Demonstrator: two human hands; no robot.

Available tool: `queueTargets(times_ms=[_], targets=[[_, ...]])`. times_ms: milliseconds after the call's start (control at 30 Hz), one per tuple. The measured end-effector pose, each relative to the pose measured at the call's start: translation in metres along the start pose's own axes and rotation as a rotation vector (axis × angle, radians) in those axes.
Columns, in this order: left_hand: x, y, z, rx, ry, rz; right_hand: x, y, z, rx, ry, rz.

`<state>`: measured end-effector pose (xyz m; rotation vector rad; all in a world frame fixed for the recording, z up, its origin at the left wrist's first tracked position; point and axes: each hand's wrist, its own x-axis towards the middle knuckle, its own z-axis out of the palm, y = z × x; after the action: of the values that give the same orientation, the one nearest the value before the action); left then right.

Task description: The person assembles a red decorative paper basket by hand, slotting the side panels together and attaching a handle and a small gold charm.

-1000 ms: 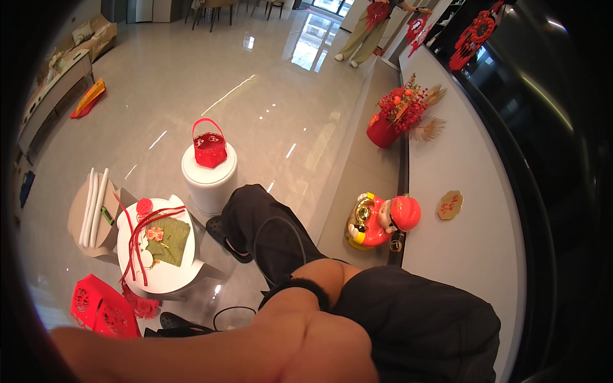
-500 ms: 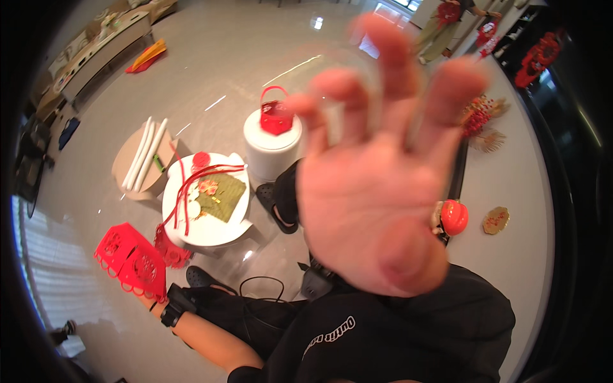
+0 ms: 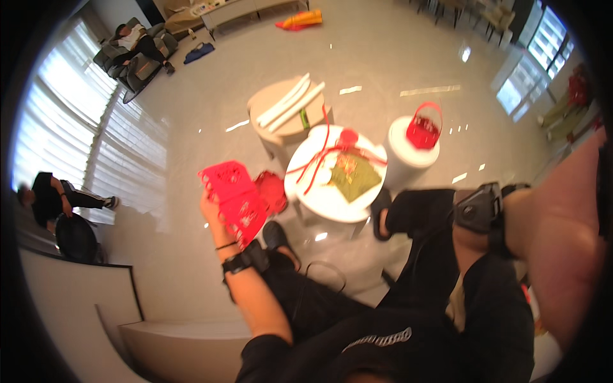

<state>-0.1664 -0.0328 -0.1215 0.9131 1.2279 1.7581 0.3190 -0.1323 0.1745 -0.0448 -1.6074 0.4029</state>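
Observation:
At the left of the head view, my left hand (image 3: 209, 210) is closed on the edge of a red cut-out paper lantern (image 3: 237, 199), its folded panels spread to the right. A dark strap and a small black device sit on that wrist. Just beyond the panels is a lacy red ornament (image 3: 271, 193), beside the white round table (image 3: 313, 199). On the table are red ribbons (image 3: 317, 167), a red round piece (image 3: 348, 136) and a green textured square (image 3: 357, 180). My right hand (image 3: 565, 246) looms blurred and close at the right edge; its fingers cannot be made out.
White tubes (image 3: 288, 105) lie with a small green object on a beige round stool (image 3: 262, 99). A red handled basket (image 3: 423, 133) stands on a white cylindrical stool (image 3: 399, 153). People sit at the left. Yellow-and-red material (image 3: 300, 20) lies on the floor.
My right hand has gone from spread open before the camera to the right edge. The view has swung left, so the tables now show further right. My left hand still holds the lantern.

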Motion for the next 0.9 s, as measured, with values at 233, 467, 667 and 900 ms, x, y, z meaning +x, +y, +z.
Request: queueTargets(times_ms=[233,467,667,900], targets=[[-0.001,-0.003,-0.032,0.023,0.14,-0.004,0.007,0.02,0.006,0.008,-0.189,-0.106],[-0.006,0.007,0.007,-0.004,0.077,-0.015,0.015,0.058,0.028,0.01,-0.339,-0.111],[-0.001,0.007,0.015,0.011,0.079,0.014,0.013,0.072,0.021,-0.015,-0.349,-0.149],[-0.008,0.018,0.051,0.033,0.012,-0.032,0.0,0.12,0.007,-0.143,-0.153,-0.086]])
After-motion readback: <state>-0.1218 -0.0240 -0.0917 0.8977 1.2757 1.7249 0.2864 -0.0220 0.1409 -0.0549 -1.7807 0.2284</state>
